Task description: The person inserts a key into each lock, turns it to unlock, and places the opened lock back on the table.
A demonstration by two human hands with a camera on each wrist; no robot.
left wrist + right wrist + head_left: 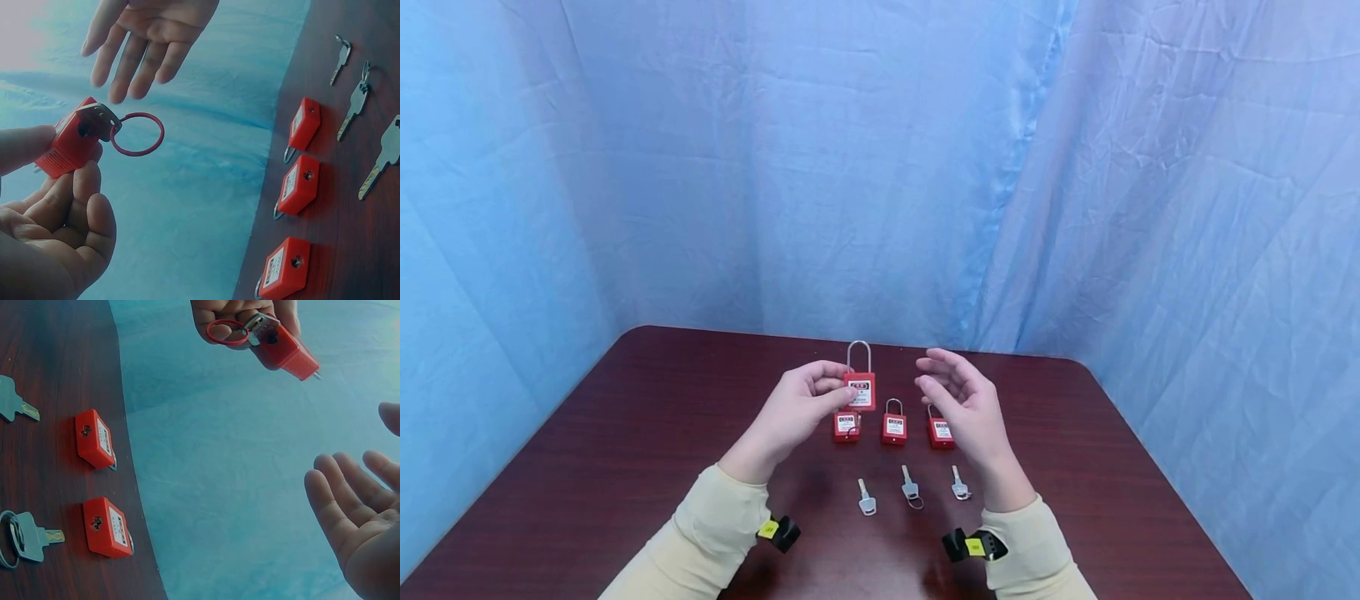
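Fingers of the left hand [797, 408] pinch a red padlock [859, 390] mid-frame, above the worktop [625, 433]; the right hand [958, 400] hovers alongside, fingers relaxed apart. So light a pinch could let the padlock slip, and its key [94, 122] may drop out.

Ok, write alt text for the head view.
The left hand holds a red padlock upright above a dark table, right hand open beside it. Three smaller red padlocks and three keys lie in rows below.
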